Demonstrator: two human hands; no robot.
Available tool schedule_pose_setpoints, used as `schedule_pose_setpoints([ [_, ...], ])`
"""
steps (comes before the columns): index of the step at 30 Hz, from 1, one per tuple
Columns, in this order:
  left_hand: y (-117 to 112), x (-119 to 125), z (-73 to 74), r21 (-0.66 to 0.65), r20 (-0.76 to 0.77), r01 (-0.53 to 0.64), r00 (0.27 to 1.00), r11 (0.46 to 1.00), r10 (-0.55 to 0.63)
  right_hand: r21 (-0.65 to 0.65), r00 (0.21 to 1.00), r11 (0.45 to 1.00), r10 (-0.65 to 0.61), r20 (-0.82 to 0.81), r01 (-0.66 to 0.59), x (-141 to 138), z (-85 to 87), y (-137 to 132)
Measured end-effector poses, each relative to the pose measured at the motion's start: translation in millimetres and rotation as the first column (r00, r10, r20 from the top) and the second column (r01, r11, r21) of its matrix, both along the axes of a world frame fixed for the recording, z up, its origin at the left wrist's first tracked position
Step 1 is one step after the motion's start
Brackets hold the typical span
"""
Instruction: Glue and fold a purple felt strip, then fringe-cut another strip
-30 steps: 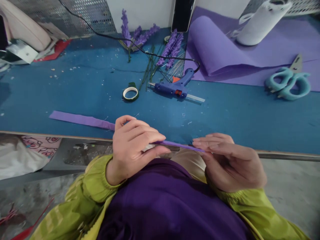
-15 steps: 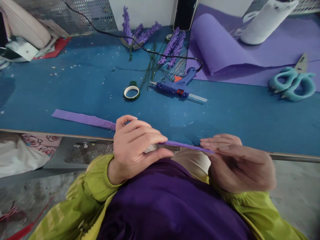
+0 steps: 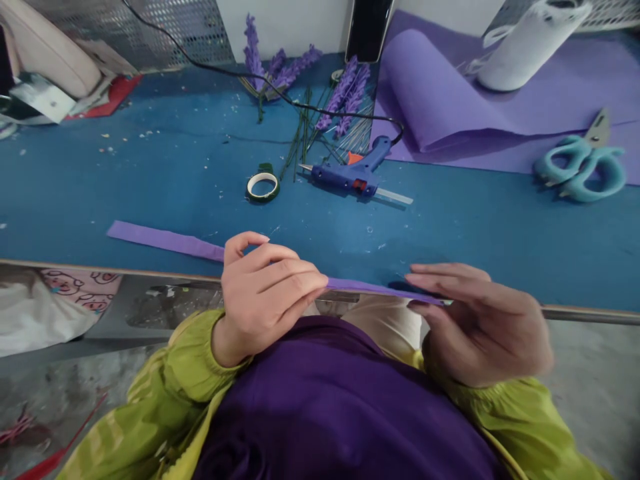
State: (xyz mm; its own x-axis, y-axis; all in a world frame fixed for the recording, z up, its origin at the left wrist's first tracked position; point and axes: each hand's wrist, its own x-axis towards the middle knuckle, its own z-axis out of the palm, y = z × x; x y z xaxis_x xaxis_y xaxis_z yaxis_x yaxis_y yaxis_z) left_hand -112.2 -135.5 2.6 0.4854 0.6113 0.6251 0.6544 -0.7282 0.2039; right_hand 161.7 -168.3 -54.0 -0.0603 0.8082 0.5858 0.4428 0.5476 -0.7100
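A long, narrow purple paper strip (image 3: 165, 240) runs along the front edge of the table, its flat left end lying on the blue top. My left hand (image 3: 273, 290) is closed on its middle, thumb and forefinger pinching it, the other fingers bent over it. From that pinch the strip looks folded thinner and stretches right, just past the table edge. My right hand (image 3: 483, 320) is around the strip's right end, with thumb and fingers apart and the strip between them. The palm side of this hand is partly hidden.
Beyond my hands lie a green tape roll (image 3: 263, 185), a blue glue gun (image 3: 345, 177) with a black cord, and green stems (image 3: 300, 137). Purple flower sprigs (image 3: 350, 97) are behind. At right are teal-handled scissors (image 3: 583, 163), purple sheets (image 3: 440, 100) and a white thread cone (image 3: 533, 47).
My right thumb and fingers have parted from their pinch on the strip's right end. My left hand has shifted slightly left, its thumb now pressed against the strip.
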Motion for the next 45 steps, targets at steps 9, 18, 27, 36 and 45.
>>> schedule_pose_setpoints([
  [9,-4,6,-3.4,0.110,-0.066,-0.003,0.998,0.994,0.010,0.280,0.896,0.959,-0.155,0.415,0.036,-43,35.5,8],
  [18,-7,4,-2.0,0.138,-0.109,0.012,0.994,0.990,0.003,0.529,0.780,0.848,-0.306,0.545,-0.037,-44,33.3,9],
  [27,0,-2,-0.8,0.182,-0.068,-0.049,0.996,0.982,0.062,0.486,0.780,0.866,-0.382,0.495,0.116,-15,28.7,14],
  [36,1,4,-2.6,0.150,-0.026,-0.062,0.997,0.987,0.066,0.353,0.877,0.923,-0.293,0.381,0.155,-16,25.1,14],
  [45,1,6,-7.0,0.142,-0.006,-0.067,0.998,0.988,0.069,0.218,0.968,0.961,-0.203,0.146,0.168,-16,19.8,13],
])
